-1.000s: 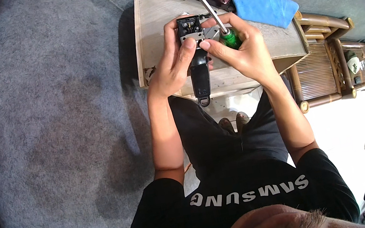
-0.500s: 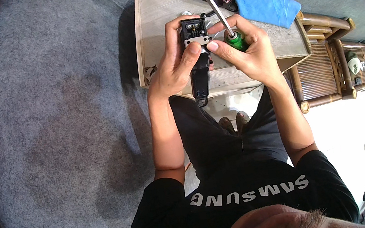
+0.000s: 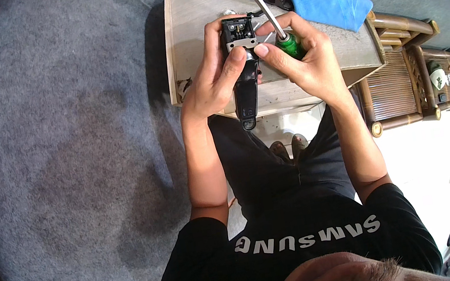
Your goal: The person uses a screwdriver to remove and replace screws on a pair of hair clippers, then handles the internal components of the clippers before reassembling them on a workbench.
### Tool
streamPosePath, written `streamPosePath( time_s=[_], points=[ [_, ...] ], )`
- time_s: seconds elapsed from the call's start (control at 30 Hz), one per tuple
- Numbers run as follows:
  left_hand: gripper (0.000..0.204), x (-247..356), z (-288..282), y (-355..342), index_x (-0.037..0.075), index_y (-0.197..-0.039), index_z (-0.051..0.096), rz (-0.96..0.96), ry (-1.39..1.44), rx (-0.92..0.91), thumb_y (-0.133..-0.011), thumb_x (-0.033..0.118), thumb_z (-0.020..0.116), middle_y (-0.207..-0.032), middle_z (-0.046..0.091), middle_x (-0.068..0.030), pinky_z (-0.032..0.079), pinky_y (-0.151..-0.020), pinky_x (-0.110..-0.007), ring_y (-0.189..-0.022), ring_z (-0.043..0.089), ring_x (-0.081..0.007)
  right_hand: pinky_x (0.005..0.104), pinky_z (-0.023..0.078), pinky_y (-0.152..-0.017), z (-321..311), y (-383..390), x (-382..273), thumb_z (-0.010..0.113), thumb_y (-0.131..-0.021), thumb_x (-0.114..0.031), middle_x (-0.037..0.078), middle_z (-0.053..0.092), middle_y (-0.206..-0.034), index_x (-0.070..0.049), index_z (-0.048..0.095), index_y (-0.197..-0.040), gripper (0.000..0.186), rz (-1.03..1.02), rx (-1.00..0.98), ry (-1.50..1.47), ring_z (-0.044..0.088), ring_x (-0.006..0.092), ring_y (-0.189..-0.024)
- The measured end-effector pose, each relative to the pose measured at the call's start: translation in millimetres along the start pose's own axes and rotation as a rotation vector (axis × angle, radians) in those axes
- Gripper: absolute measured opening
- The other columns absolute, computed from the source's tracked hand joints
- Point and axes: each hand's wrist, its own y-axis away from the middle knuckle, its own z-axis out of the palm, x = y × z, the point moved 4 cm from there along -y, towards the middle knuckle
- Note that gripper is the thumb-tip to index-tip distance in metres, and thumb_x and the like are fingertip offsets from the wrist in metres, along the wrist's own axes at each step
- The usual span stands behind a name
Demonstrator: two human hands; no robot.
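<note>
Swung slightly left, a green-handled steel screwdriver is being palmed by the curled right hand, presumably freeing its thumb beside the black plastic clipper being pinched by the left hand.

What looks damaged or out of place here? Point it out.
The near left corner of the table has a dark, ragged patch, as if chipped. The blue cloth pokes past the table's right edge. The held clipper is uncovered at its upper end, baring screws and metal parts.

Clipper black; screwdriver handle green; cloth blue; carpet mottled grey.
</note>
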Motion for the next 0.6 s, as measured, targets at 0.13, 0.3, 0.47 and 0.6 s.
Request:
streamPosePath(
  time_s=[0.13, 0.3, 0.47, 0.6],
  points=[
    [0.054, -4.9, -5.1, -2.1, 0.006, -0.15, 0.035, 0.061, -0.169, 0.023, -0.113, 0.043, 0.047, -0.114, 0.06, -0.0104, 0.061, -0.069, -0.029, -0.082, 0.067, -0.0129, 0.022, 0.048, -0.063, 2.4, 0.6, -2.1, 0.081, -0.094, -0.015, 0.001, 0.074, -0.077, -0.002, 0.07, -0.111, 0.024, 0.003, 0.004, -0.093, 0.062, 0.0014, -0.071],
    [0.051, -1.5, -0.5, -3.4, 0.004, -0.15, 0.035, 0.015, -0.202, 0.064, -0.113, 0.038, 0.048, -0.112, 0.062, -0.0106, 0.061, -0.069, -0.028, -0.082, 0.068, -0.013, 0.0243, 0.055, -0.067, 3.4, -0.1, -2.8, 0.08, -0.096, -0.014, 0.005, 0.077, -0.082, -0.002, 0.073, -0.118, 0.026, -0.157, 0.057, 0.017, 0.071, 0.0047, -0.073],
    [0.055, 2.3, -0.8, -1.1, 0.003, -0.157, 0.028, -0.05, -0.042, 0.007, -0.113, 0.03, 0.047, -0.119, 0.062, -0.0129, 0.059, -0.074, -0.029, -0.087, 0.068, -0.0153, 0.0251, 0.056, -0.062, 8.6, 0.9, -8.6, 0.078, -0.097, -0.01, 0.005, 0.078, -0.083, -0.004, 0.074, -0.12, 0.024, -0.256, 0.027, 0.07, 0.076, 0.0097, -0.069],
    [0.057, -1.5, -4.0, 1.4, 0.002, -0.158, 0.026, -0.075, -0.077, -0.011, -0.113, 0.03, 0.047, -0.125, 0.06, -0.0139, 0.059, -0.076, -0.03, -0.087, 0.068, -0.0161, 0.0246, 0.057, -0.063, 9.6, -0.7, -8.5, 0.078, -0.097, -0.011, 0.005, 0.078, -0.082, -0.003, 0.074, -0.116, 0.021, -0.209, 0.033, 0.045, 0.076, 0.0096, -0.072]
  ],
)
